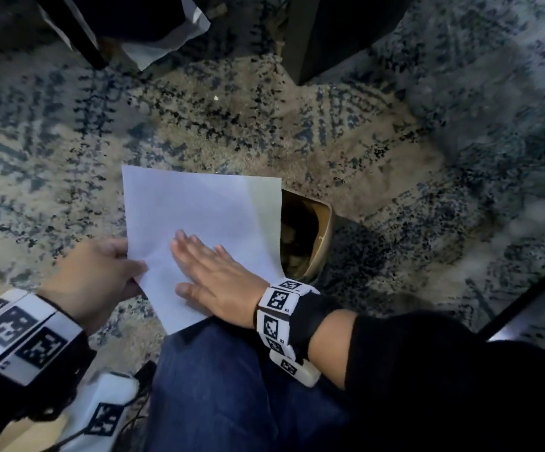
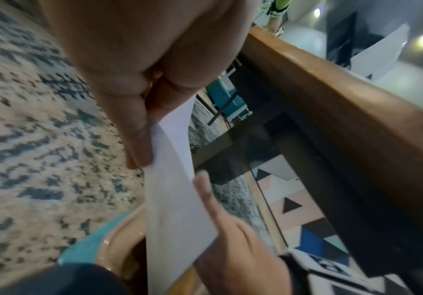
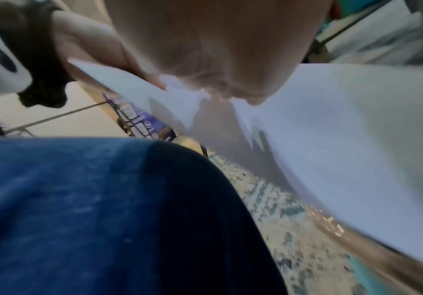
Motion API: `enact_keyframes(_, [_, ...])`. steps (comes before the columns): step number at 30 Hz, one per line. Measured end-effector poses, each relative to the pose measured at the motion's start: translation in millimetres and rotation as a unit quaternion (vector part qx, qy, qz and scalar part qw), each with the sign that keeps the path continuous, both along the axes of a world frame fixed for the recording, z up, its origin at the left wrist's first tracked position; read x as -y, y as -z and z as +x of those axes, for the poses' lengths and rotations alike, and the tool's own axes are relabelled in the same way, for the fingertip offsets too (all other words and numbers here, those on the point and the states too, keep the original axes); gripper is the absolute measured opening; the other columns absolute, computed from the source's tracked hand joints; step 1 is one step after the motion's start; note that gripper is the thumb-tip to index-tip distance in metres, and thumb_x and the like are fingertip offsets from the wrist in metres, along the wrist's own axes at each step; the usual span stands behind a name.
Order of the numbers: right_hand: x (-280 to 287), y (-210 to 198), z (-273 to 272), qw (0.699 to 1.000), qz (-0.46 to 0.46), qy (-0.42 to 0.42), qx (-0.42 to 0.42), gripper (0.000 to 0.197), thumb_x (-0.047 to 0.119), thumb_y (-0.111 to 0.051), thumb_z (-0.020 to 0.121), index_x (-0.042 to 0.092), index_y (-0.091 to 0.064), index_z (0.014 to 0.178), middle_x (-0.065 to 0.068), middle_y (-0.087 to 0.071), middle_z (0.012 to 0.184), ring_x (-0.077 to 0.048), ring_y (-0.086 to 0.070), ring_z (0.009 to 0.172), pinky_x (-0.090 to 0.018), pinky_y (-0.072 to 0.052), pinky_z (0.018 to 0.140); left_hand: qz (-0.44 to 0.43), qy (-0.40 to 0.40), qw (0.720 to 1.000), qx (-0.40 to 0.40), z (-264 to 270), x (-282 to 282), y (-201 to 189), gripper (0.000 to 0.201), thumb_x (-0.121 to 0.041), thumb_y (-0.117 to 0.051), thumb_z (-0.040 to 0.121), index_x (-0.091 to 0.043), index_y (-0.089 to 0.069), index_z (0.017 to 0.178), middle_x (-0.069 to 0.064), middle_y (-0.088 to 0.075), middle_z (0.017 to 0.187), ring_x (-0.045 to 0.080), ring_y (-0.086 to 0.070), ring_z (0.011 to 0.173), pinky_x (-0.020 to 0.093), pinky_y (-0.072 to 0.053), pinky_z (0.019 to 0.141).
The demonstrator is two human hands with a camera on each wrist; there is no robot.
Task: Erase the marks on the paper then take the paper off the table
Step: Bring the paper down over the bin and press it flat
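Note:
A white sheet of paper [image 1: 206,210] is off the table, held over the patterned carpet and resting partly on my knee in blue jeans [image 1: 219,380]. No marks show on its upper face. My left hand [image 1: 131,262] pinches the sheet's left edge between thumb and fingers, also seen in the left wrist view, where the left hand [image 2: 139,119] grips the paper [image 2: 175,199]. My right hand [image 1: 199,256] lies flat on the near part of the sheet with straight fingers. From the right wrist, the paper [image 3: 331,129] curves away under the right hand [image 3: 218,49].
A tan bin [image 1: 310,236] with crumpled stuff inside stands on the carpet [image 1: 264,125], half hidden under the sheet's right edge. A wooden table edge [image 2: 331,99] runs above. Dark furniture legs [image 1: 313,37] stand at the back. A white tagged device [image 1: 108,406] lies by my left leg.

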State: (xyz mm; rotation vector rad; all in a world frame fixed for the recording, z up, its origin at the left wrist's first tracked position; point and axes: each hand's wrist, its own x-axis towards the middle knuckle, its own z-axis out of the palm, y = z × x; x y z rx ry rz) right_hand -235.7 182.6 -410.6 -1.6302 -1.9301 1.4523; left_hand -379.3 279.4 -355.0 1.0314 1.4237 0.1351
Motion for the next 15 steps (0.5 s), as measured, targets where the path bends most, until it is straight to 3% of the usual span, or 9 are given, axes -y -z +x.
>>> enact_keyframes(2, [2.6,-7.1,-3.0,0.999,0.025,0.026,-0.040,0.061,0.042,-0.023,0.102,0.025,0.017,0.144,0.013,0.026,0.150,-0.001,0.025,0.138,-0.029,0.014,0.116,0.002,0.005,1.000,0.000,5.7,7.6,-3.8,0.035,0.016,-0.038,0.080,-0.004,-0.065,0.091,0.007,-0.073,0.079,0.022,-0.068,0.073,0.027,-0.058,0.062])
enact_keyframes(4, [7.7,-3.8,-3.9,0.996,-0.002,0.051,-0.070,0.060,0.047,-0.019,0.098,0.028,0.019,0.141,0.013,0.025,0.151,-0.001,0.023,0.139,-0.029,0.012,0.116,-0.006,-0.005,1.000,0.012,10.5,12.7,-6.4,0.036,0.016,-0.037,0.080,-0.004,-0.064,0.092,0.012,-0.070,0.090,0.022,-0.068,0.076,0.028,-0.058,0.064])
enact_keyframes(7, [21.5,24.2,20.7,0.986,-0.129,0.107,-0.005,0.063,0.045,-0.020,0.102,0.022,0.013,0.150,0.006,0.022,0.156,-0.006,0.020,0.142,-0.032,0.009,0.117,-0.029,-0.017,0.999,0.040,12.4,14.5,-15.1,0.035,0.017,-0.037,0.081,-0.006,-0.064,0.088,0.001,-0.074,0.076,0.010,-0.070,0.064,0.021,-0.058,0.054])
enact_keyframes(10, [28.3,38.1,52.9,0.949,-0.236,0.197,0.066,0.065,0.048,-0.022,0.101,0.023,0.012,0.151,0.005,0.025,0.155,-0.019,0.017,0.144,-0.042,0.007,0.118,-0.049,-0.025,0.997,0.052,9.4,14.5,-22.5,0.035,0.016,-0.037,0.083,-0.004,-0.062,0.096,0.003,-0.072,0.086,0.012,-0.070,0.072,0.019,-0.057,0.054])
enact_keyframes(13, [19.3,19.9,47.6,0.965,-0.174,0.188,0.052,0.068,0.049,-0.022,0.101,0.020,0.015,0.150,0.003,0.028,0.154,-0.013,0.023,0.142,-0.036,0.009,0.117,-0.062,-0.012,0.997,0.049,13.8,18.9,-25.4,0.039,0.019,-0.033,0.081,-0.005,-0.063,0.086,-0.002,-0.075,0.073,0.017,-0.069,0.074,0.022,-0.058,0.059])
enact_keyframes(15, [12.3,0.6,27.8,0.984,-0.098,0.146,-0.002,0.067,0.048,-0.020,0.101,0.021,0.019,0.149,0.004,0.030,0.153,-0.007,0.027,0.139,-0.027,0.014,0.114,-0.071,-0.003,0.996,0.046,19.3,22.1,-26.6,0.041,0.021,-0.031,0.080,-0.004,-0.063,0.087,0.008,-0.072,0.084,0.027,-0.063,0.088,0.028,-0.057,0.069])
